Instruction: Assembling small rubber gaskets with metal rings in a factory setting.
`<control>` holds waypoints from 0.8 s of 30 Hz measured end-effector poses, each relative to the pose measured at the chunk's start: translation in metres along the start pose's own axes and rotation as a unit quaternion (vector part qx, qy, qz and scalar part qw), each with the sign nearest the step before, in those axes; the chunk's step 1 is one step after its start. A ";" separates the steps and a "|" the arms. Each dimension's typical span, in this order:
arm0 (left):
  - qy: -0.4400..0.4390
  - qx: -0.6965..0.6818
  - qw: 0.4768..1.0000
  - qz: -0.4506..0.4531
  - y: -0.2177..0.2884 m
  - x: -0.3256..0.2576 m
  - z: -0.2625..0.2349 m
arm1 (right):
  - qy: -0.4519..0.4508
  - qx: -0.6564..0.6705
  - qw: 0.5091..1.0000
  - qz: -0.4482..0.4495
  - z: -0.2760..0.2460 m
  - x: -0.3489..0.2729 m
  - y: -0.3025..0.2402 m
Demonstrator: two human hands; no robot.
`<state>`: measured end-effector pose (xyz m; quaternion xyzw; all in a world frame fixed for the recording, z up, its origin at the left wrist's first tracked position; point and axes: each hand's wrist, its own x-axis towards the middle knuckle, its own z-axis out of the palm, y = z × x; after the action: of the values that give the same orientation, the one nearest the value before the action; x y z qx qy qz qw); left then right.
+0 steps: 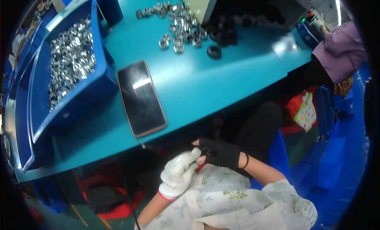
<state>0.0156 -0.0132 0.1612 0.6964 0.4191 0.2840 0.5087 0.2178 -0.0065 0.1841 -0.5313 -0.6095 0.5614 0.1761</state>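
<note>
My left hand (pixel 176 175) wears a white knit glove, and its fingers are curled closed. Against its fingertips is my right hand (pixel 220 153), in a black fingerless glove, with thumb and fingers pinched together. Both hands meet above my lap, just off the table's near edge. Whatever lies between the fingers is small and dark, and I cannot make it out. The nearest thing on the table is a smartphone (pixel 141 98) with a dark screen. Beyond it lie a loose pile of shiny metal parts (pixel 183 26) and a black ring-shaped part (pixel 214 52).
A blue bin (pixel 106 73) full of small shiny metal parts stands on the left of the teal table (pixel 206 91). More black parts (pixel 223 32) lie by a tipped container (pixel 198 4) at the back. A person in a purple top (pixel 341 48) is at the right.
</note>
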 end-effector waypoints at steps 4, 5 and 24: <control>0.045 -0.330 0.929 -0.159 -0.019 -0.003 0.008 | 0.070 -0.155 0.978 -0.124 -0.046 -0.003 -0.052; 0.052 -0.396 0.900 -0.177 -0.025 0.001 0.008 | 0.137 -0.127 0.962 -0.198 -0.059 0.008 -0.067; 0.052 -0.611 0.747 -0.257 -0.025 -0.002 0.000 | 0.277 -0.351 0.878 -0.172 -0.089 0.089 -0.085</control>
<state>0.0069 -0.0118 0.1382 0.0865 0.3449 0.3741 0.8565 0.2184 0.1294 0.2511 -0.5789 -0.7746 0.1014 0.2335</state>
